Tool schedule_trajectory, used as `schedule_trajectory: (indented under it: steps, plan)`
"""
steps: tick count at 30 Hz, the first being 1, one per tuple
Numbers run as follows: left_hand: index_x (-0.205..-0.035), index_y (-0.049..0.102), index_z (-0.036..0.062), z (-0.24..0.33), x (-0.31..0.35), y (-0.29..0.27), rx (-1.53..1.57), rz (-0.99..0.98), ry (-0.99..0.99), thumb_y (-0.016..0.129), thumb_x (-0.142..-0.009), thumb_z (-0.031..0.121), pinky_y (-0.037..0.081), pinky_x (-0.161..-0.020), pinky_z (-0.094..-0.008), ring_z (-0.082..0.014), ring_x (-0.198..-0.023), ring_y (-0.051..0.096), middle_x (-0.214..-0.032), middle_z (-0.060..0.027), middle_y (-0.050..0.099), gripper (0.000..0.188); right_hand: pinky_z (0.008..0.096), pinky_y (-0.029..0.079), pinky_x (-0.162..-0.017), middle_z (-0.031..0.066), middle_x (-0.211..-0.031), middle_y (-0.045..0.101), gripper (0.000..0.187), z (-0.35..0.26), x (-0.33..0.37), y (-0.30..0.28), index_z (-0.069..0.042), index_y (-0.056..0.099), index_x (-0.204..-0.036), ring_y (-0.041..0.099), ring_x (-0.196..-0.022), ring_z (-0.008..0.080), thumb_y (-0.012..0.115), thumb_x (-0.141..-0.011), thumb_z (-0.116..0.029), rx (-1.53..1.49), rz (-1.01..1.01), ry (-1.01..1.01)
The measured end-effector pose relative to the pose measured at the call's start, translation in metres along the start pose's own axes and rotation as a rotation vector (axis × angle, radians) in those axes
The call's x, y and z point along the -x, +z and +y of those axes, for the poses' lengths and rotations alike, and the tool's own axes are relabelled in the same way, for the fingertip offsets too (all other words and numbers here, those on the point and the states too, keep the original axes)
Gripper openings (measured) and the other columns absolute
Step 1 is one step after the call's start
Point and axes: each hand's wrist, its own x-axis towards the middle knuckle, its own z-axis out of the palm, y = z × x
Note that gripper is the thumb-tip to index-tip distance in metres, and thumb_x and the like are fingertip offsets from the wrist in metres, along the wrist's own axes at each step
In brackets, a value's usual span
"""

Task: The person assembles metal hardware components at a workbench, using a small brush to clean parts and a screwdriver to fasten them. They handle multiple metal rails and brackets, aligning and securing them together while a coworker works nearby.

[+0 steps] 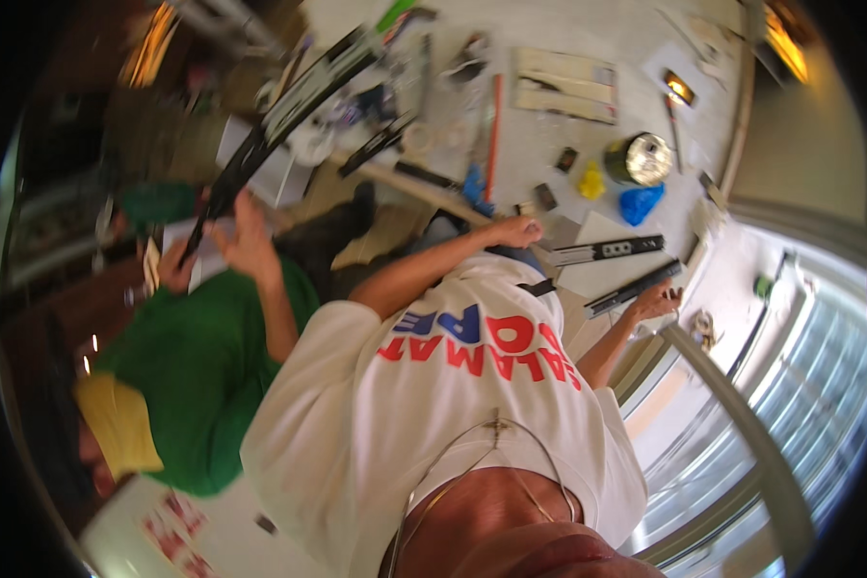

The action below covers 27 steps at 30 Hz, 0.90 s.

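My left hand (516, 231) is closed over the near edge of the worktable; whatever its fingers hold is hidden. Just right of it lies a black-and-silver drawer slide (612, 249), its inner end close to my knuckles. A second, black drawer slide (632, 288) slants below the first. My right hand (657, 300) is at the outer end of that second slide, fingers loosely bent and apart, seemingly touching its lower side. A white sheet (588, 274) lies under the first slide.
At left, a person in a green shirt (212, 376) handles a long black slide rail (284, 120). On the worktable (549, 144) are a round tin (640, 160), a blue bag (641, 203), a yellow object (591, 180), a red strip (494, 135) and cardboard (565, 85). A curved metal rail (732, 414) stands right.
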Motion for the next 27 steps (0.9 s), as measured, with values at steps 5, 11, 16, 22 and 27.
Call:
schedule_trajectory:
  steps: [5, 11, 16, 22, 27]
  plan:
    - [-0.126, 0.058, 0.0041, -0.022, 0.001, -0.022, 0.232, 0.058, -0.144, 0.060, -0.097, 0.031, 0.053, -0.072, -0.0297, -0.0138, -0.079, 0.066, -0.100, -0.0054, 0.067, 0.039, 0.0379, 0.049, -0.083, 0.0164, -0.107, 0.059, 0.048, -0.064, 0.025, 0.029, 0.005, 0.050, -0.134, 0.058, -0.093, 0.0253, 0.065, -0.096, -0.020, -0.127, -0.243, -0.237]
    - [-0.128, 0.055, 0.0068, -0.095, 0.015, -0.040, 0.437, 0.131, -0.347, 0.059, -0.098, 0.030, 0.054, -0.070, -0.0284, -0.0135, -0.083, 0.065, -0.105, -0.0043, 0.064, 0.038, 0.0369, 0.048, -0.091, 0.0143, -0.108, 0.062, 0.037, -0.162, 0.104, 0.065, 0.001, 0.057, -0.129, 0.060, -0.098, 0.0239, 0.065, -0.096, -0.014, -0.221, -0.535, -0.341]
    - [-0.124, 0.057, 0.0086, -0.173, 0.021, -0.081, 0.488, 0.179, -0.455, 0.061, -0.097, 0.028, 0.053, -0.067, -0.0290, -0.0122, -0.080, 0.064, -0.100, -0.0026, 0.064, 0.034, 0.0363, 0.047, -0.089, 0.0122, -0.106, 0.063, 0.037, -0.160, 0.188, 0.113, -0.001, 0.056, -0.129, 0.060, -0.097, 0.0231, 0.065, -0.095, -0.012, -0.295, -0.841, -0.181]
    - [-0.120, 0.060, 0.0076, -0.312, 0.023, -0.150, -0.033, 0.278, -0.355, 0.062, -0.097, 0.030, 0.052, -0.067, -0.0308, -0.0148, -0.077, 0.064, -0.097, -0.0045, 0.065, 0.032, 0.0383, 0.049, -0.087, 0.0154, -0.104, 0.064, 0.036, -0.114, 0.267, 0.117, -0.001, 0.055, -0.128, 0.062, -0.094, 0.0273, 0.064, -0.095, -0.014, -0.124, -1.233, 0.009]
    - [-0.119, 0.062, 0.0039, -0.288, -0.009, -0.249, 0.164, 0.597, -0.577, 0.060, -0.098, 0.028, 0.053, -0.077, -0.0335, -0.0217, -0.090, 0.068, -0.101, -0.0096, 0.068, 0.032, 0.0386, 0.051, -0.083, 0.0142, -0.102, 0.065, 0.037, -0.023, 0.301, 0.110, -0.002, 0.056, -0.129, 0.064, -0.091, 0.0277, 0.062, -0.096, -0.015, 0.048, -1.322, 0.068]
